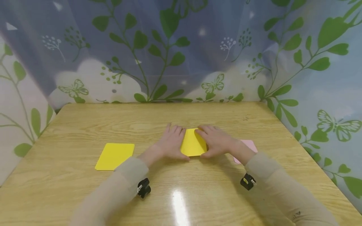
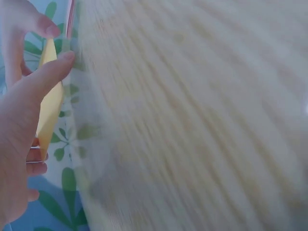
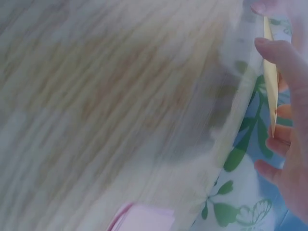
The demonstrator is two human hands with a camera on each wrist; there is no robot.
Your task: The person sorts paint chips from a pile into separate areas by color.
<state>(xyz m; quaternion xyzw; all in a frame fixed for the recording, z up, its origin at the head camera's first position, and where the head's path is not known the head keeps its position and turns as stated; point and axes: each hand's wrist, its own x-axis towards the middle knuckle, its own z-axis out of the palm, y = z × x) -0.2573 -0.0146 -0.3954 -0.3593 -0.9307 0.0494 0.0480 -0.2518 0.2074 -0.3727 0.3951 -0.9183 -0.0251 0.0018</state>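
Between both hands, a yellow card (image 1: 193, 142) is held up over the middle of the table. My left hand (image 1: 172, 142) grips its left edge, with the thumb at the near corner and the fingers along the far side. On the opposite edge, my right hand (image 1: 216, 141) holds it the same way. Seen edge-on in the left wrist view, the card (image 2: 50, 110) is thin and off the tabletop. The right wrist view also shows the card (image 3: 271, 84) as a narrow strip by the thumb and fingertips.
Flat on the wooden table (image 1: 181, 116) to the left lies a yellow square (image 1: 114, 157), partly behind the left sleeve. Pink cards (image 1: 249, 145) lie at the right, partly hidden by the right forearm. A leaf-patterned curtain (image 1: 175, 62) hangs along the table's back edge.
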